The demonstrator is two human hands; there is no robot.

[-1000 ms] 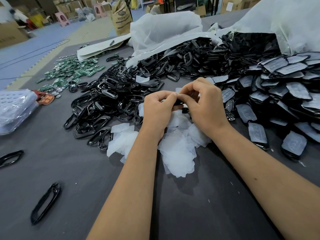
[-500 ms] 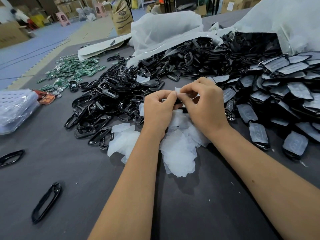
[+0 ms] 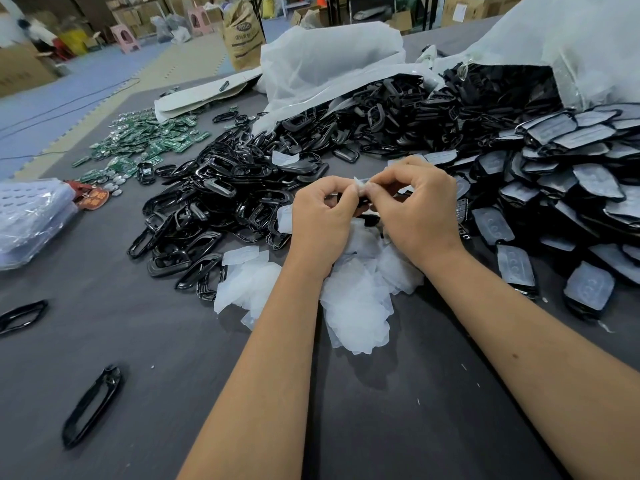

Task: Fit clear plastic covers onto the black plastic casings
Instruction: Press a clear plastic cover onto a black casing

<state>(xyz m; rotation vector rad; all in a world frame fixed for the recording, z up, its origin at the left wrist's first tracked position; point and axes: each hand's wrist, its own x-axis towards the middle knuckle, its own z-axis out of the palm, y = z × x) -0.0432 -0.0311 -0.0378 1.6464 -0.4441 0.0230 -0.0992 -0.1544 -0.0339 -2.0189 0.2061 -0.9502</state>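
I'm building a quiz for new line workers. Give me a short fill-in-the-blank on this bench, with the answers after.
1. Both hands, left and right, pinch one clear ____ between them.
2. The loose clear covers lie in a pile directly ____ the hands.
3. The circuit boards at the far left are ____ in colour.
4. The covered casings are stacked to the person's ____.

Answers: cover; under; green; right

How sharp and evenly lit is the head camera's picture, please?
Head view: soft, even light; the hands and black casings are sharp; glossy casings show small glints; the wide lens bends the edges; the far background top left is blurred.
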